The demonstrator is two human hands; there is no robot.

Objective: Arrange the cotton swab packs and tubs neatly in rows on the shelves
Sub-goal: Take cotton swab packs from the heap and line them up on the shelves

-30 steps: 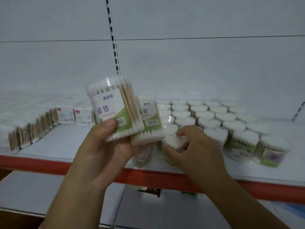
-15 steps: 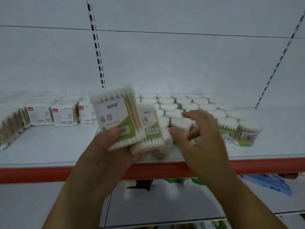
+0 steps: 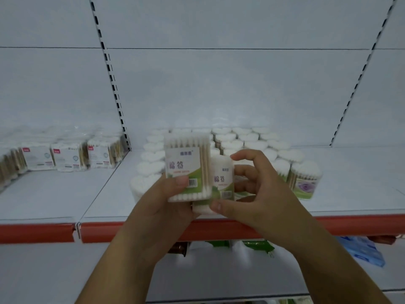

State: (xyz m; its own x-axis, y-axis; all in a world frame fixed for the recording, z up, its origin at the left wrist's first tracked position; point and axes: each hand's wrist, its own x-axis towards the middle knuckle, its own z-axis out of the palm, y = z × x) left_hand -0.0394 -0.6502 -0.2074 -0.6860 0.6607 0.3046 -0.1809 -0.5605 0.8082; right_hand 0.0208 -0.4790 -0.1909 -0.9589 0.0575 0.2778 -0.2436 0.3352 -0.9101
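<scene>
My left hand (image 3: pixel 163 201) grips a clear tub of cotton swabs with a green and white label (image 3: pixel 187 166), thumb across its front. A second, similar tub (image 3: pixel 221 181) sits just right of it, against the first. My right hand (image 3: pixel 254 191) curls round that second tub, thumb at its lower edge and fingers over its top right. Both tubs are held in front of the white shelf (image 3: pixel 65 198). Behind the hands, several heart-shaped tubs (image 3: pixel 282 155) stand in rows. Square swab packs (image 3: pixel 68 157) line the shelf's left part.
The shelf has a red front strip (image 3: pixel 350 224) and a white back panel with slotted uprights (image 3: pixel 111 77). A purple-flower tub (image 3: pixel 305 182) ends the front row on the right. Below, green packets (image 3: pixel 258 246) and a blue bag (image 3: pixel 366 251) lie on a lower shelf.
My right hand left the tubs on the shelf and came onto the second tub beside my left hand. The view shifted right and the two held tubs stand more upright.
</scene>
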